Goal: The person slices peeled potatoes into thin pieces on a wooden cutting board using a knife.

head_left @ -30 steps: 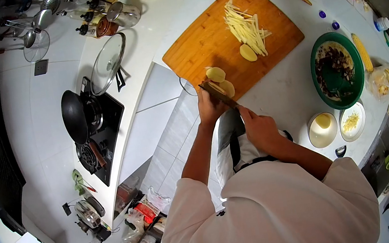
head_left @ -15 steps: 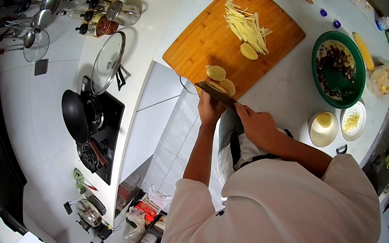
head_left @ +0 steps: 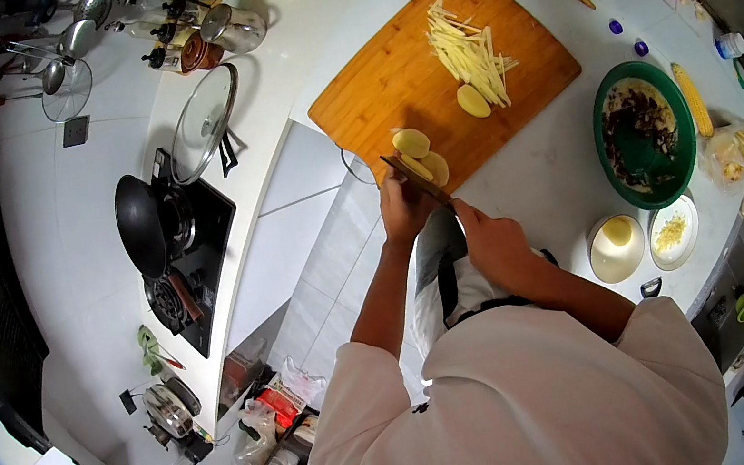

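My right hand [head_left: 494,238] is closed round the handle of a dark-bladed knife [head_left: 420,184], whose blade lies over the near left edge of the wooden cutting board [head_left: 386,67]. My left hand [head_left: 404,206] is beside the blade at that edge, its fingers partly hidden behind the knife; what they hold cannot be made out. Pale yellow slices [head_left: 412,142] lie on the board just beyond the blade. Farther up the board is a heap of thin pale strips [head_left: 472,52], with one oval slice [head_left: 473,101] at its near end.
Right of the board stand a green bowl [head_left: 621,166] with dark contents, a corn cob [head_left: 692,100], a white bowl [head_left: 609,262] and a small plate [head_left: 688,251] of chopped bits. To the left are a black wok [head_left: 140,227] and a glass lid [head_left: 204,123].
The knife blade has shifted slightly at the near edge of the board, with both hands staying close to their earlier places. The whole view has moved a little.
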A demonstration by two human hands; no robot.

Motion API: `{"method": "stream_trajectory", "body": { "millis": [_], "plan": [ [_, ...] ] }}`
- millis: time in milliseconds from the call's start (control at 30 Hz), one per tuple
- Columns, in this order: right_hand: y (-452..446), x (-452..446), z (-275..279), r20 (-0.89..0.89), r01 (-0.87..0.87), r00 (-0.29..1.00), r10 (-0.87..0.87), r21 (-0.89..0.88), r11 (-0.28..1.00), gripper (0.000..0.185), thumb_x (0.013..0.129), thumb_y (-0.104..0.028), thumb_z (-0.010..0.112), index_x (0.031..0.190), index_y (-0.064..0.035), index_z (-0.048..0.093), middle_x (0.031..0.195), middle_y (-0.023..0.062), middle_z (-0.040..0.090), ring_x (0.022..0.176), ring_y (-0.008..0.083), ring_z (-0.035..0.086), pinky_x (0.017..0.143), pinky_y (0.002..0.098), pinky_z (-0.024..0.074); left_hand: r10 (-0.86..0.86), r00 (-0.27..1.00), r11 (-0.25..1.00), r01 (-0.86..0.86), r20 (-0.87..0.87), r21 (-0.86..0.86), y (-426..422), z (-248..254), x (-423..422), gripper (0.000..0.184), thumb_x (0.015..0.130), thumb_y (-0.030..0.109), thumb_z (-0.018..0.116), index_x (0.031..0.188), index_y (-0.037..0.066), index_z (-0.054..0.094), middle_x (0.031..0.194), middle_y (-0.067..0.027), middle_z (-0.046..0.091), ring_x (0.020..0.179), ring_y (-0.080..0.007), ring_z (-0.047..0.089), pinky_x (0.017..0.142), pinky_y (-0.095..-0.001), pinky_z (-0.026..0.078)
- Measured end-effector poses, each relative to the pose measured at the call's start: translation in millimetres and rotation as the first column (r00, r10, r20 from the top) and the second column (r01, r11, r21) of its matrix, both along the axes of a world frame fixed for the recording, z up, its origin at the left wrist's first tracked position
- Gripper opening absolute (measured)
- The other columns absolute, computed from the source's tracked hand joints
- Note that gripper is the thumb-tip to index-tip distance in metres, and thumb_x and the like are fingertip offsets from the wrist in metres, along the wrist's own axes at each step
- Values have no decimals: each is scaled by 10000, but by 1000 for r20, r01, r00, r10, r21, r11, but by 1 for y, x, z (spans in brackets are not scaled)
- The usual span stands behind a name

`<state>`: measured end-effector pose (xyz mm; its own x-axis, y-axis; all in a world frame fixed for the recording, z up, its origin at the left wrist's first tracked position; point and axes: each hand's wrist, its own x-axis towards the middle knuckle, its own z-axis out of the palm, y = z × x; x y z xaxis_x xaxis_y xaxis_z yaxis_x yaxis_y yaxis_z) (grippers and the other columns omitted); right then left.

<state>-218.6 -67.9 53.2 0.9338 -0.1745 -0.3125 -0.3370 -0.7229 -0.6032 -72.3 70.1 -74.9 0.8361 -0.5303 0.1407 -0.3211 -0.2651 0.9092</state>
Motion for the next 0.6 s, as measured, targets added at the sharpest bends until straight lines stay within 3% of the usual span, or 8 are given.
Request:
{"method": "stream_trajectory", "body": {
  "millis": [33, 133, 233, 333, 533, 600],
  "plan": [
    [-1, 0, 0, -3, 7, 1000, -7, 10, 1000, 515, 905, -77, 539, 1405, 6, 443, 1178, 247, 690, 794, 389, 726, 673, 472, 584, 0, 1000, 1000, -1, 13, 7, -2, 1, 1, 675, 706, 32, 868, 1270, -23, 500, 1353, -228, 581, 1177, -414, 587, 999, -448, 496],
    [-4, 0, 2, -38, 8, 999, -7, 36, 999, 531, 892, -69, 543, 1408, 1, 440, 1163, 237, 698, 809, 388, 725, 690, 477, 581, -34, 940, 989, -18, 340, 147, -5, 17, 9, 723, 688, 84, 900, 1281, -6, 496, 1325, -214, 598, 1183, -424, 577, 1024, -472, 463],
    [-7, 0, 4, -43, -10, 999, 12, 48, 999, 541, 881, -64, 551, 1407, 0, 444, 1182, 235, 693, 806, 380, 727, 693, 474, 581, -70, 961, 984, 22, 268, 179, 2, 4, 14, 836, 693, 187, 950, 1371, 8, 494, 1311, -188, 589, 1167, -367, 604, 988, -438, 507],
    [-4, -5, 2, -36, -34, 999, 35, 29, 999, 544, 875, -61, 553, 1405, 4, 448, 1225, 235, 679, 802, 378, 729, 694, 469, 582, -50, 985, 992, 29, 163, 126, 2, 18, 8, 798, 710, 153, 932, 1375, 18, 512, 1316, -187, 591, 1208, -381, 586, 1008, -435, 499],
    [-1, -15, -1, -14, -45, 999, 44, -20, 999, 546, 877, -58, 549, 1407, 8, 438, 1211, 230, 679, 797, 384, 729, 691, 471, 581, -68, 953, 987, 22, 296, 157, 4, -4, 0, 819, 725, 115, 919, 1419, 18, 493, 1306, -185, 600, 1226, -374, 594, 1021, -412, 500],
    [-5, -17, 0, -6, -31, 1000, 31, -3, 1000, 540, 878, -62, 550, 1401, 6, 435, 1179, 227, 690, 795, 388, 728, 696, 481, 579, -28, 967, 986, -15, 253, 165, 6, -14, -6, 786, 728, 139, 910, 1376, -23, 495, 1350, -237, 577, 1255, -439, 560, 1064, -463, 467]
  ]
}}
